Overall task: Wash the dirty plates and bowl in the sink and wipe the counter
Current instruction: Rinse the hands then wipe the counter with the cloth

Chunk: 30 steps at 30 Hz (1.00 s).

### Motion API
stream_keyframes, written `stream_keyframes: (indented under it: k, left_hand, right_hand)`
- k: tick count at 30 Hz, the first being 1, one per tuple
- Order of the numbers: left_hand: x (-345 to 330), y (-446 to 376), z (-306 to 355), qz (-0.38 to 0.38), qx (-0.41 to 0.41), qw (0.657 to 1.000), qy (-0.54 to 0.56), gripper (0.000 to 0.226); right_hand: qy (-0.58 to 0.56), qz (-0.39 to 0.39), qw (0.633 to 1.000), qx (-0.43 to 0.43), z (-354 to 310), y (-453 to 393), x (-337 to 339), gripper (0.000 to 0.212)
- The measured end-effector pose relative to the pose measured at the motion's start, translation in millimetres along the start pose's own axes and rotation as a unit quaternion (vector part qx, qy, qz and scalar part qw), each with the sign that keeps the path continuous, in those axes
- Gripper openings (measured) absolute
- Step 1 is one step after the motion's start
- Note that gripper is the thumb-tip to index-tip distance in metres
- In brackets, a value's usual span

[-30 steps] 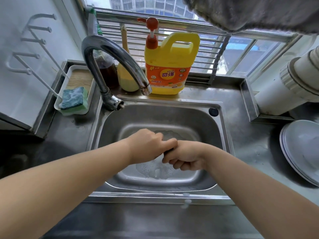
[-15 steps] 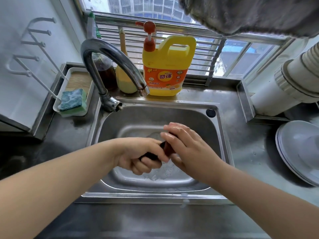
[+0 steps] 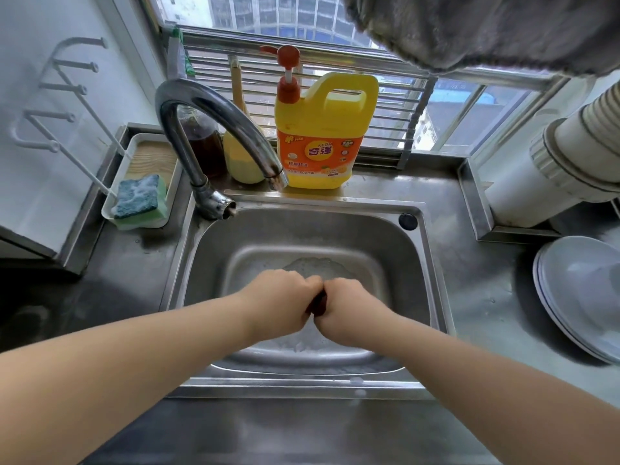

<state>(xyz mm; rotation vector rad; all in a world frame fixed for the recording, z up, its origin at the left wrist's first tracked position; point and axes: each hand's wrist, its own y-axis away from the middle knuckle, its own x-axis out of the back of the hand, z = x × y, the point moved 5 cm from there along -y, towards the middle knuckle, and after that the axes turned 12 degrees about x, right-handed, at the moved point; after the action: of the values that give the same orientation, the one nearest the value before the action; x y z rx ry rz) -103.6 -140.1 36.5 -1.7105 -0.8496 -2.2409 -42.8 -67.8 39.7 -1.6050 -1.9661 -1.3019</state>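
Over the steel sink (image 3: 419, 263) my left hand (image 3: 280, 302) and my right hand (image 3: 350, 305) meet fist to fist. Both grip a small dark red cloth (image 3: 317, 305), which shows only as a sliver between the knuckles. Soapy foam lies on the sink floor behind and under the hands. Washed white plates (image 3: 580, 297) are stacked upside down on the counter to the right. No water runs from the faucet (image 3: 218, 129).
A yellow pump bottle of dish soap (image 3: 322, 129) stands behind the sink. A foamy blue-green sponge (image 3: 139, 199) sits in a white tray at the left. A white pipe (image 3: 553, 162) crosses the right rear, and a grey towel (image 3: 486, 28) hangs overhead. The steel counter (image 3: 479, 280) is wet.
Half a second ago my right hand lay opened over the cloth; now both fists are closed on it, knuckles together, a little lower in the sink.
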Motion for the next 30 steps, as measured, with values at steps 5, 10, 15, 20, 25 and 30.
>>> stream_keyframes:
  k: [5, 10, 15, 20, 25, 30]
  left_hand:
    - [-9.4, -1.8, -6.6, 0.124, -0.115, 0.983, -0.065, 0.04]
    - [-22.2, -2.1, -4.9, 0.156, -0.103, 0.982, -0.006, 0.024]
    - [-32.3, -6.7, -29.5, -0.09, 0.169, 0.895, 0.403, 0.013]
    - [-24.2, 8.7, -26.9, -0.207, 0.226, 0.62, 0.723, 0.028]
    - [-18.2, 11.5, -26.5, -0.114, 0.218, 0.666, 0.704, 0.021]
    - [-12.6, 21.6, -25.0, -0.129, 0.202, 0.626, 0.742, 0.025]
  right_hand:
    - [-0.248, -0.023, 0.965, -0.081, 4.7, 2.8, -25.8, 0.021]
    - [-0.29, -0.06, 0.951, -0.093, 15.5, -1.7, -31.1, 0.013]
    - [-0.258, 0.051, 0.963, -0.067, 39.1, -6.0, -5.6, 0.038]
    - [-0.551, 0.125, 0.825, -0.025, 42.9, 2.2, 0.8, 0.033]
    - [-0.501, 0.227, 0.835, -0.024, 28.4, 0.4, 5.4, 0.029]
    - [-0.529, 0.294, 0.795, 0.025, 15.0, 10.0, 19.2, 0.056]
